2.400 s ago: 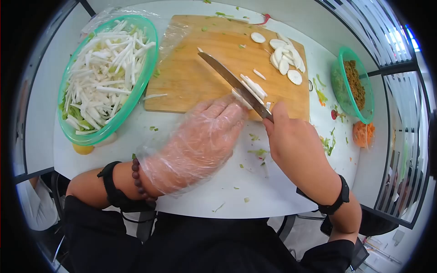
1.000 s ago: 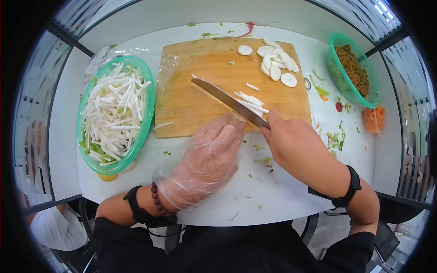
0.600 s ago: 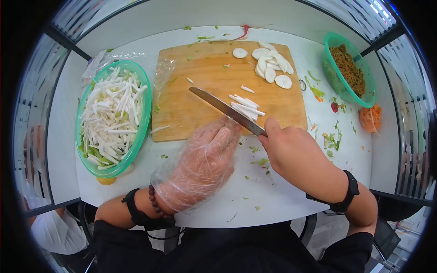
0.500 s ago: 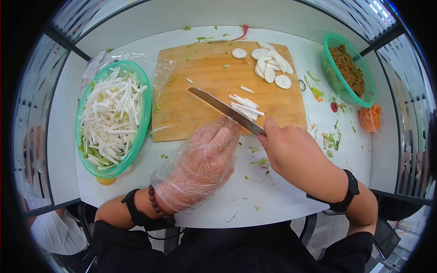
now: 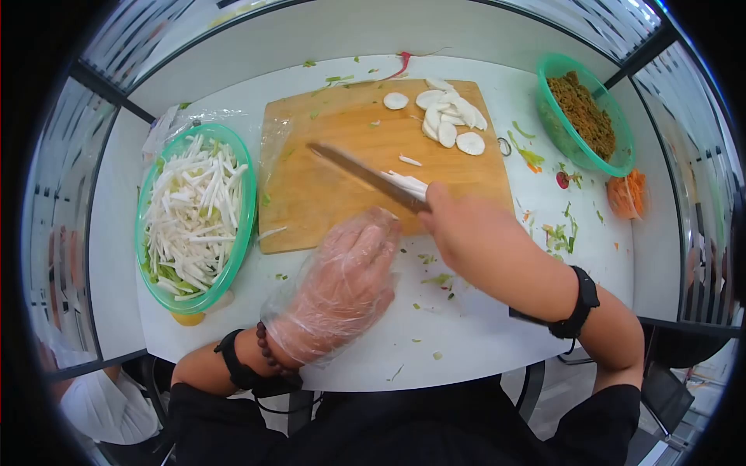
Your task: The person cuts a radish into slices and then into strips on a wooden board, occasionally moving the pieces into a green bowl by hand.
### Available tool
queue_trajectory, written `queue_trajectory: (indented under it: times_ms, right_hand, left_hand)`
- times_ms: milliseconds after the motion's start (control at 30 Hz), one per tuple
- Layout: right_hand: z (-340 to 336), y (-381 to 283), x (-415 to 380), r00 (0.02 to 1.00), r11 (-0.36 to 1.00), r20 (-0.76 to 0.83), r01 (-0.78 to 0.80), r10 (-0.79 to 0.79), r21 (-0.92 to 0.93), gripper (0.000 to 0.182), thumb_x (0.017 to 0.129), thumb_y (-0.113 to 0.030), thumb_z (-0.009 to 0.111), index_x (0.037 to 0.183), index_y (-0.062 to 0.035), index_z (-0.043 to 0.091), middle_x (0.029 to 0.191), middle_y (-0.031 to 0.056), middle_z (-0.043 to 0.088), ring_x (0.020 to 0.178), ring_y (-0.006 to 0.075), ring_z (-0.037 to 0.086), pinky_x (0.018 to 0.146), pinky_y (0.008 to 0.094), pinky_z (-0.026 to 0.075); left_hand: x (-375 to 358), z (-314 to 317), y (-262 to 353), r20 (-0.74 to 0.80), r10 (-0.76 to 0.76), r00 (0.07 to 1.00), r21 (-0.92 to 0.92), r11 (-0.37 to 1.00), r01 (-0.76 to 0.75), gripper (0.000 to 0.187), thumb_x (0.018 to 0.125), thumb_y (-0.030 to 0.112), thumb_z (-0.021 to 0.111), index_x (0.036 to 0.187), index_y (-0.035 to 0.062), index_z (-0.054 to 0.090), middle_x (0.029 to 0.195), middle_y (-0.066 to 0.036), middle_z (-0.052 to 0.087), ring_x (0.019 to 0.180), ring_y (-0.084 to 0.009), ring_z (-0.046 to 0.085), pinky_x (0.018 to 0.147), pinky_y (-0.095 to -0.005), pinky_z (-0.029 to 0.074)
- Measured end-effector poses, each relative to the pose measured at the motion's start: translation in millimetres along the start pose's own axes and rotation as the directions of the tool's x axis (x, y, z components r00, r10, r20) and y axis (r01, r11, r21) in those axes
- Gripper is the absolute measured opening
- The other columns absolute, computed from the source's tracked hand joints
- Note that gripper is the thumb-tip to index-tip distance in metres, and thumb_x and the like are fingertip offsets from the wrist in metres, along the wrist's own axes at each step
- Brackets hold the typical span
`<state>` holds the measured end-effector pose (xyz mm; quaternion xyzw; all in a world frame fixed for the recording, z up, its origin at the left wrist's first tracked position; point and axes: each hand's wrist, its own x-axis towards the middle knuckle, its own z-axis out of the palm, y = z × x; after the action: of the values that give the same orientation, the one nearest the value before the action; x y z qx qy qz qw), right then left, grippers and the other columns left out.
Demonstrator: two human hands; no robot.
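My right hand [image 5: 474, 237] is closed round the handle of a kitchen knife [image 5: 365, 175], its blade slanting up and left over the wooden cutting board [image 5: 318, 202]. White radish strips [image 5: 408, 184] lie against the far side of the blade, partly hidden. My left hand [image 5: 338, 272], in a clear plastic glove, rests at the board's near edge, fingers extended close together; nothing shows in it. A single strip [image 5: 410, 161] lies beyond the knife. Round white slices [image 5: 451, 115] are piled at the board's far right, with one slice [image 5: 395, 101] apart to their left.
A green basket [image 5: 247, 206] of white strips stands left. At far right are a green bowl [image 5: 548, 124] of brown crumbly food and a bag of orange shreds [image 5: 626, 194]. Vegetable scraps [image 5: 571, 233] litter the white table [image 5: 482, 334]. A person's white sleeve [image 5: 109, 408] shows lower left.
The knife has shifted left and slightly up relative to the board, now partly covering the strips. My left hand has drawn away from the blade, toward me. The whole view has shifted slightly.
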<state>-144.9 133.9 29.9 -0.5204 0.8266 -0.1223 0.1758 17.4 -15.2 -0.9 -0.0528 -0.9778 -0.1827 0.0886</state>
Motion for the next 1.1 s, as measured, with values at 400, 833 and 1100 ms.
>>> queue_trajectory:
  times_ms: [400, 833, 1100]
  right_hand:
    - [-17, 47, -29, 0.929, 0.974, -0.351, 0.034, -0.113, -0.225, 0.021, 0.093, -0.015, 0.067, 0.098, -0.0031, 0.05, 0.074, 0.0121, 0.065, 0.067, 0.0332, 0.067, 0.056, 0.0433, 0.05]
    - [-10, 57, -41, 0.806, 0.836, -0.392, 0.214, -0.443, -0.505, 0.018, 0.078, -0.008, 0.065, 0.094, -0.009, 0.055, 0.076, 0.0026, 0.056, 0.07, 0.0178, 0.065, 0.059, 0.0325, 0.047]
    - [-45, 118, -62, 0.633, 0.948, -0.707, 0.18, -0.316, -0.263, 0.031, 0.066, 0.001, 0.075, 0.09, -0.0093, 0.06, 0.076, 0.005, 0.067, 0.069, 0.027, 0.067, 0.062, 0.0368, 0.051]
  left_hand:
    - [4, -16, 14, -0.092, -0.034, 0.995, 0.034, 0.999, 0.037, 0.052, 0.08, 0.004, 0.072, 0.13, -0.0019, 0.06, 0.128, -0.02, 0.06, 0.117, -0.0392, 0.06, 0.102, -0.047, 0.05]
    - [83, -36, 4, 0.146, -0.109, 0.983, -0.018, 0.993, 0.113, 0.022, 0.093, 0.017, 0.071, 0.111, 0.0056, 0.069, 0.098, -0.016, 0.071, 0.097, -0.0357, 0.069, 0.083, -0.0432, 0.055]
    - [84, -59, -38, 0.175, -0.189, 0.966, -0.025, 0.98, 0.196, 0.028, 0.093, 0.022, 0.073, 0.113, 0.0043, 0.069, 0.113, -0.014, 0.068, 0.107, -0.0316, 0.066, 0.094, -0.0406, 0.052]
